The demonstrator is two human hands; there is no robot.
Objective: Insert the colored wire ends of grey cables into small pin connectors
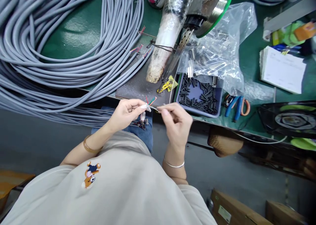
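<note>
left hand (127, 113) pinched closed on the stripped cable end (149, 104), coloured wires fanned out, held just off the near edge of the green tabletop (79, 30). right hand (176, 119) fingertips closed on one thin wire, touching that end. blue tray (198, 96) of black sleeves just beside, right. grey cable coil (61, 53) at left.

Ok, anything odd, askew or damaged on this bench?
Nothing is spilled or broken. The white tube lying on the dark plate looks scorched brown at its lower end. The left hand and right hand pinch the coloured wires normally.
</note>
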